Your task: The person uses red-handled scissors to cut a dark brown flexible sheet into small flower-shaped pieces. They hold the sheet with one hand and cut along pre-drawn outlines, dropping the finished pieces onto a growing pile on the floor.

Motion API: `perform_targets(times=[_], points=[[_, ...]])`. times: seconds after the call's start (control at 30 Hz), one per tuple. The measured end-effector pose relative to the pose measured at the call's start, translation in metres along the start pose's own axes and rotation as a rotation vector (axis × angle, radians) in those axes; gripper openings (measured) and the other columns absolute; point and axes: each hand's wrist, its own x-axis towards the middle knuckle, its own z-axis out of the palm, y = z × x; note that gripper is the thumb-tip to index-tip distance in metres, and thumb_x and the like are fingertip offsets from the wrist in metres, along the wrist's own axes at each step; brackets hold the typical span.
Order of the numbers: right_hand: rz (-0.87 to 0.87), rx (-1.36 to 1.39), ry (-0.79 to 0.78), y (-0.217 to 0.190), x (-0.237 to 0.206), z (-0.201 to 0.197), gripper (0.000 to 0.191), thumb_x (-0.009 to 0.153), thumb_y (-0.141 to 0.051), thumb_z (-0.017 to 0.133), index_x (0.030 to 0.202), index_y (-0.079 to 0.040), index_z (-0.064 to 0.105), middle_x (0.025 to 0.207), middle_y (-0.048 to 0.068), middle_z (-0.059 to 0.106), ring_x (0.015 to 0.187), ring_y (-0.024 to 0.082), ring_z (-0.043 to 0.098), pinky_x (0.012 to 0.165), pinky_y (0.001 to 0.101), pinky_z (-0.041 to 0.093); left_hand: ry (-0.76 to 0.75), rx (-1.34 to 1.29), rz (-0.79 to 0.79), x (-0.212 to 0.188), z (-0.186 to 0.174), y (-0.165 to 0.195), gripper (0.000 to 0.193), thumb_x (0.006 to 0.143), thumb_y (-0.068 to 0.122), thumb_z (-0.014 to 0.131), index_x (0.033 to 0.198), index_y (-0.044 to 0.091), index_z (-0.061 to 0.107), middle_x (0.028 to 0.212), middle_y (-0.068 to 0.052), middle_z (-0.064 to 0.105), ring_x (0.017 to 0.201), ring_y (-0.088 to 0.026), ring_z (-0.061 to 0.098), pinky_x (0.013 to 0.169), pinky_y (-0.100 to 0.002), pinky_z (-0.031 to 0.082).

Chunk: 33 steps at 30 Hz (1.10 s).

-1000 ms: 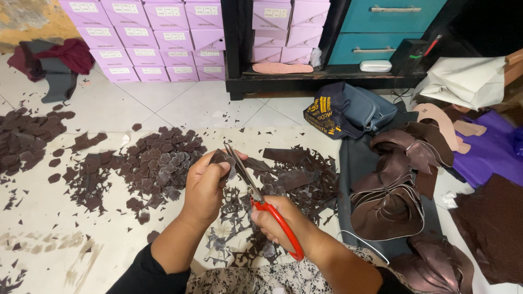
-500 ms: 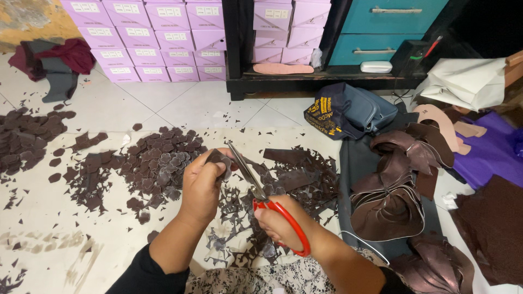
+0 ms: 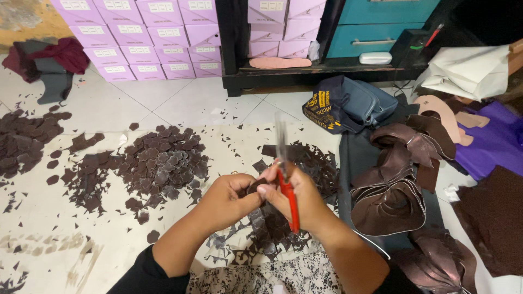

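Scissors (image 3: pixel 286 179) with red handles sit gripped in right hand (image 3: pixel 297 201); left hand (image 3: pixel 226 198) fingers pinch dark leather piece (image 3: pixel 255 187)

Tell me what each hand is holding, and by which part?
Right hand grips red-handled metal scissors by the handles; left hand pinches a small dark brown leather piece by its edge.

lilac boxes (image 3: pixel 136 38) stacked by wall | navy bag (image 3: pixel 348 103) on floor | teal drawers (image 3: pixel 376 22) above shelf

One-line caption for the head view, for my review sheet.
Right hand holds red-handled scissors, left hand a dark brown leather scrap, above brown cut pieces.
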Motion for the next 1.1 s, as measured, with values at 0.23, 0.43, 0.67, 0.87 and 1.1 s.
perform_targets(times=[0.23,0.43,0.67,0.87,1.1], points=[[-0.038,0.049,0.167,0.017,0.008,-0.013,0.019,0.091,-0.004,0.071,0.101,-0.008,0.056,0.107,0.007,0.063,0.101,0.010,0.063,0.092,0.0282,0.054,-0.018,-0.069,0.042,0.005,-0.002,-0.001,0.017,0.083,0.003,0.081,0.084,0.003,0.064,0.075,0.002,0.063,0.068,-0.004,0.057,0.060,-0.021,0.048],[0.081,0.242,0.309,0.016,0.018,-0.024,0.022,0.088,-0.002,0.073,0.098,-0.008,0.054,0.106,0.005,0.062,0.088,0.011,0.060,0.075,0.0278,0.051,0.096,-0.085,0.170,0.017,-0.002,0.002,0.023,0.087,-0.004,0.077,0.097,0.005,0.058,0.085,-0.001,0.061,0.074,-0.006,0.057,0.064,-0.020,0.050],[0.054,0.323,0.314,0.006,0.017,-0.023,0.024,0.087,0.000,0.074,0.096,-0.009,0.054,0.097,0.006,0.062,0.075,0.014,0.063,0.066,0.0276,0.051,0.330,0.152,0.112,0.034,0.003,0.001,0.012,0.097,0.010,0.065,0.107,0.006,0.065,0.089,0.002,0.068,0.078,-0.003,0.059,0.069,-0.019,0.049],[0.056,0.390,0.318,-0.005,0.020,-0.024,0.024,0.087,0.001,0.074,0.093,-0.010,0.053,0.096,0.007,0.064,0.075,0.015,0.066,0.070,0.0289,0.056,0.491,-0.191,0.006,0.049,0.005,-0.006,0.011,0.099,0.011,0.056,0.109,0.007,0.061,0.081,-0.003,0.055,0.064,-0.011,0.042,0.054,-0.028,0.034],[0.085,0.412,0.324,-0.003,0.024,-0.018,0.025,0.086,0.001,0.074,0.092,-0.011,0.052,0.094,0.007,0.065,0.071,0.016,0.066,0.065,0.0286,0.056,0.511,-0.229,0.186,0.053,0.010,-0.002,0.017,0.096,0.006,0.058,0.111,0.013,0.061,0.081,-0.002,0.059,0.065,-0.009,0.051,0.056,-0.027,0.043]])
